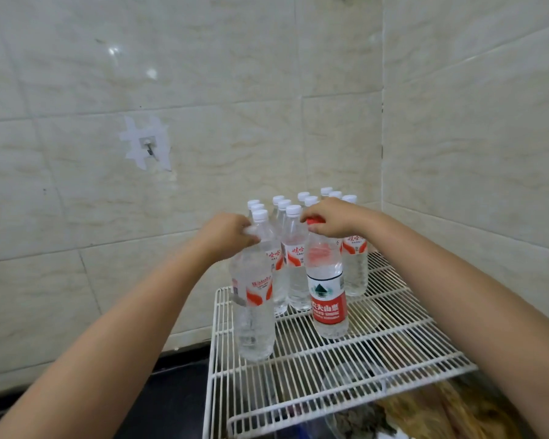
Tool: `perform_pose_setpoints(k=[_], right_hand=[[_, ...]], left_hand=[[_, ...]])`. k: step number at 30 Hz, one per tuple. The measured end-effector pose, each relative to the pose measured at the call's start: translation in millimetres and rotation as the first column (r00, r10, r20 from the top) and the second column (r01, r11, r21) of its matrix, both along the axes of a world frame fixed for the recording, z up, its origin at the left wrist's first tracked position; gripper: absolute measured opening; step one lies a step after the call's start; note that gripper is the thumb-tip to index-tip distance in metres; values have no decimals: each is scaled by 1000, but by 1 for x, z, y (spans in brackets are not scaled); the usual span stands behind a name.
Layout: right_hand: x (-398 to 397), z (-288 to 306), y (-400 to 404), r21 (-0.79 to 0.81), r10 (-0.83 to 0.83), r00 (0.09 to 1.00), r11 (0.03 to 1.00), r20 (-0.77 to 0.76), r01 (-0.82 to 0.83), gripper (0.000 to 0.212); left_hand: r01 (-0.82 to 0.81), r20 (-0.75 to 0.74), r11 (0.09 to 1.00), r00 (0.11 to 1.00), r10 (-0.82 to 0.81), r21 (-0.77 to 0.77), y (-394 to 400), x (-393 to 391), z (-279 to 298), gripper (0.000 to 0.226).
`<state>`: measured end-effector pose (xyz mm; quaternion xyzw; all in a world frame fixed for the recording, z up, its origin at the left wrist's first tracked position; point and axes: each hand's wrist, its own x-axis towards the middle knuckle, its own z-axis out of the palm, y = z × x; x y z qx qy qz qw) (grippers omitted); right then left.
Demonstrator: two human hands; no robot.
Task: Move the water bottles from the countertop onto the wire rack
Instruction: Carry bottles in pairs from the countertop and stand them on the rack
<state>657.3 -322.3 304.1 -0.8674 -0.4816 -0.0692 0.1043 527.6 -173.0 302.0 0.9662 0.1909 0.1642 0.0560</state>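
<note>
Two bottles in hand at the front of the wire rack (298, 372). Clear bottle (256, 299) with white cap and red-and-white label, upright at the front left edge, base on or just above the wires; contact not certain. Red-labelled bottle (327, 293) with red cap, upright just right of it, base apparently resting on the wires.

Left hand (227, 237) curled round the neck of the clear bottle, cap hidden by the fingers. Right hand (332, 218) over the top of the red-labelled bottle, fingertips pinching the red cap. Both hands above their bottles, gripping from the top; neither let go.

Behind these, a group of white-capped bottles (293, 248) standing upright in close rows toward the tiled wall (171, 90), apparently all on the rack. Exact count not readable, some hidden behind the hands.

Progress, by judgement: well advanced. Most bottles placed; the two in hand at the point of being set down. Remaining: release of both, once seated. Dark countertop (168, 397) visible left of and under the rack with no bottle on the portion in view; anything further left or nearer cannot be told.

Under the rack, brownish items (441, 410), indistinct. Wall hook (148, 144) on a patch of tape, above left.
</note>
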Motion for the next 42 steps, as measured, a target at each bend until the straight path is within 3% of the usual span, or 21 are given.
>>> perform_pose_setpoints(k=[4,9,11,15,22,28,34,42], right_hand=[[0,4,-13,71,18,995,997,-94,-11,36],[-8,-2,-2,49,-49,999,998,21,48,41],[-8,-3,4,72,-75,995,995,63,70,35],[-6,-2,2,117,-47,999,992,10,46,31],[-8,-5,-3,129,20,999,992,-51,-13,38],[-8,-12,-7,161,7,1000,987,-31,-2,44],[-8,-19,10,321,-100,995,942,-17,100,30],[6,-31,27,504,-77,992,856,-100,117,24]], left_hand=[[-240,134,968,964,229,70,1,-1,-6,48],[-48,148,998,988,40,46,-8,2,-17,35],[51,156,996,987,-38,-78,-5,-5,-16,25],[156,195,959,975,-110,-238,4,-15,-16,34],[39,446,953,889,104,-300,-10,3,-33,35],[122,383,946,924,2,-301,-5,2,-33,38],[54,427,948,900,90,-313,-14,19,-32,44],[21,437,938,888,141,-346,-8,39,-36,51]])
